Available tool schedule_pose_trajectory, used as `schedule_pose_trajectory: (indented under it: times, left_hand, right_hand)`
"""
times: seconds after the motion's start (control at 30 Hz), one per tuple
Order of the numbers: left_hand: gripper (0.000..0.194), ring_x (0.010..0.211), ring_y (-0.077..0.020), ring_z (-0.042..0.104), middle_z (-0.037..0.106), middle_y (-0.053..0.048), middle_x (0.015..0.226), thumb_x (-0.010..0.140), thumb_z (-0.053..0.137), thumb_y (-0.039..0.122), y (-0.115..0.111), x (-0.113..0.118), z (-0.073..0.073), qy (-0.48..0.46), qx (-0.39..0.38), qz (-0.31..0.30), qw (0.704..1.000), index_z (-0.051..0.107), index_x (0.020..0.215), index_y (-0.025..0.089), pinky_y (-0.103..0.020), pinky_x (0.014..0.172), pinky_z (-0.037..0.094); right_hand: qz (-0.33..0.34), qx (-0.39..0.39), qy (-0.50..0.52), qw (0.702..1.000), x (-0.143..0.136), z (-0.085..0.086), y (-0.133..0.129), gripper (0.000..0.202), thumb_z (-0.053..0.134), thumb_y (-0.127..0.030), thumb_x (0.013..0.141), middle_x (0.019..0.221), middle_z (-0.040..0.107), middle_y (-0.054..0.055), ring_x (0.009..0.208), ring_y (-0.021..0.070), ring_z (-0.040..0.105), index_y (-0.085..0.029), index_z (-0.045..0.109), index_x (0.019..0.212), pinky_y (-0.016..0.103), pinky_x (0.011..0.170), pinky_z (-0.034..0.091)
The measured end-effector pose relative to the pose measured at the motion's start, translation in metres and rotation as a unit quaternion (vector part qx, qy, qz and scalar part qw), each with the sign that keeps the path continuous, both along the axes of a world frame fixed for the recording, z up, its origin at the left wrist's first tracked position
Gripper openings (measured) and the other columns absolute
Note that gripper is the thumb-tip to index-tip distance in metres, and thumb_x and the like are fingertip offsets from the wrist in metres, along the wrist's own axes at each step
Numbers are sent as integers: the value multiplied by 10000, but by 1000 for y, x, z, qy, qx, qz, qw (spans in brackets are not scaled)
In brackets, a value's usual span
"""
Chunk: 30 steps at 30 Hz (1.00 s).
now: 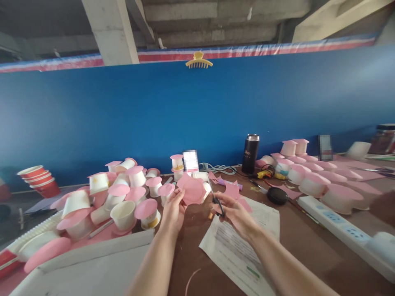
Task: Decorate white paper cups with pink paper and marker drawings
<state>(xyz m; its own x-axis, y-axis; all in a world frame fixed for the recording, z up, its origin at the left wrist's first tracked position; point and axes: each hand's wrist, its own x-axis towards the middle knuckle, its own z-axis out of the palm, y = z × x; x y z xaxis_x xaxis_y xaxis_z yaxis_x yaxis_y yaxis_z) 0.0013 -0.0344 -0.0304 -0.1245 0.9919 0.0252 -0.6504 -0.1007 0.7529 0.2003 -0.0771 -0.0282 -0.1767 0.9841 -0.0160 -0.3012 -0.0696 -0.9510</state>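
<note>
My left hand (173,210) pinches a roughly round piece of pink paper (191,191) by its left edge. Something whitish, perhaps a paper cup (206,191), shows at the paper's right edge; whether it is joined to the paper I cannot tell. In my right hand (232,209) is a pair of black-handled scissors (219,207), fingers wrapped round the handles and blades pointing up beside the pink paper. Beneath my right forearm lies a printed sheet (237,250). Left of my left hand, a paper cup with a pink disc (147,209) stands on the table.
Several pink-topped cups (137,176) crowd the left, others (311,185) the right. Red cups (40,181) are stacked far left. A black flask (250,154), a power strip (336,226), a black round object (277,195) and pink scraps (232,191) lie around. A blue partition (154,111) stands behind.
</note>
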Motion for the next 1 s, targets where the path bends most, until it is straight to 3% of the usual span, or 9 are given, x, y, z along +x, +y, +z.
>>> schedule_pose_trajectory:
  times: [0.2,0.4,0.7,1.0]
  left_hand:
    - [381,696,-90,659,685,34,789,595,904,268,-1,0,2,-6,-6,3,1000,624,837,176,-204,665,498]
    - [405,616,-65,615,650,51,722,580,916,279,-1,0,2,8,-2,4,1000,604,814,170,-180,601,453]
    - [396,573,-53,572,625,62,687,586,906,329,-1,0,2,40,10,5,999,601,788,177,-178,548,394]
    - [401,605,-70,569,618,51,697,557,912,347,-2,0,4,58,17,34,998,618,772,178,-191,591,422]
  right_hand:
    - [0,-10,-5,1000,-9,-6,-2,443,918,-467,594,760,659,-2,680,137,612,-211,737,907,242,561,367]
    - [-10,-3,-1,1000,-13,-4,-1,521,921,-520,553,740,652,-8,650,129,603,-198,743,921,264,610,417]
    - [-14,6,-5,1000,-9,-1,-4,481,909,-492,603,745,661,-12,658,131,630,-212,732,952,259,610,407]
    - [-21,-5,13,1000,-9,1,-5,521,943,-476,536,748,671,-12,670,141,633,-197,737,924,311,700,490]
